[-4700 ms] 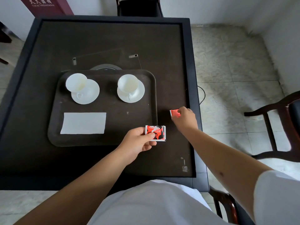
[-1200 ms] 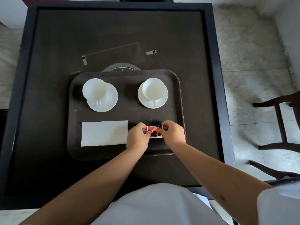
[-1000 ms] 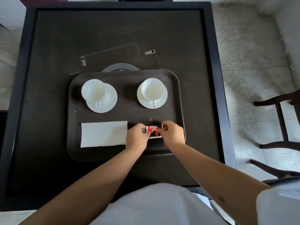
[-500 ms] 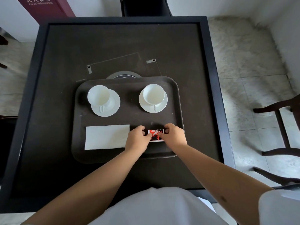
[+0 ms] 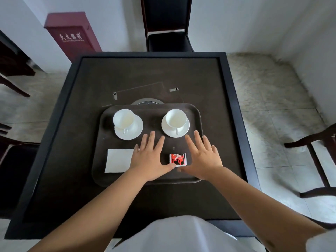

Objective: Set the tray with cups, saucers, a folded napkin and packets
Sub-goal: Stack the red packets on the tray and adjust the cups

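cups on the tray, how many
2: left cup on its saucer at the tray's far left, right cup on its saucer at the far right. None look hidden.

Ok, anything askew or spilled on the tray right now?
No spill. The left cup sits off-centre on its saucer, toward the far-left rim; the right cup is centred. Napkin and packets lie roughly square.

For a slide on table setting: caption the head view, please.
Both open hands, left hand and right hand, flank the red packet on the tray.
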A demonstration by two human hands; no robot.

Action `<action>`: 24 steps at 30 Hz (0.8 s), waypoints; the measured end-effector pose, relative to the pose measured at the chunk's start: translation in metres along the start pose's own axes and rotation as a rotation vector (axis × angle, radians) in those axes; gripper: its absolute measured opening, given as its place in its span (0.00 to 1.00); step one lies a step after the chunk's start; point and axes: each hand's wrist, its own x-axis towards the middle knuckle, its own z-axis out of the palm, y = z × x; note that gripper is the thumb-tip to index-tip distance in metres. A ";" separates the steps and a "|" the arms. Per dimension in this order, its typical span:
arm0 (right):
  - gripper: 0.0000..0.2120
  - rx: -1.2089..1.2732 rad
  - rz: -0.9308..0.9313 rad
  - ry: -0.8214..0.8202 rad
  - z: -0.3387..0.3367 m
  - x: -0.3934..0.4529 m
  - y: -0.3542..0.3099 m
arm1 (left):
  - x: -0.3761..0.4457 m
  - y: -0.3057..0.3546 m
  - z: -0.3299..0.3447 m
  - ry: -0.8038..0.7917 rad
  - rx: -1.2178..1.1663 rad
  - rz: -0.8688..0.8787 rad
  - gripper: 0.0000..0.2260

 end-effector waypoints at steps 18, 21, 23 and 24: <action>0.57 -0.048 -0.025 -0.002 -0.051 0.008 0.008 | 0.015 0.006 -0.038 0.095 -0.091 -0.013 0.46; 0.55 -0.055 -0.042 -0.013 -0.061 0.025 0.012 | 0.034 0.010 -0.041 0.084 -0.132 -0.028 0.45; 0.53 -0.054 -0.062 0.005 -0.066 0.039 0.012 | 0.046 0.013 -0.043 0.074 -0.175 -0.034 0.45; 0.52 -0.056 -0.073 0.016 -0.069 0.046 0.011 | 0.051 0.015 -0.043 0.076 -0.199 -0.030 0.45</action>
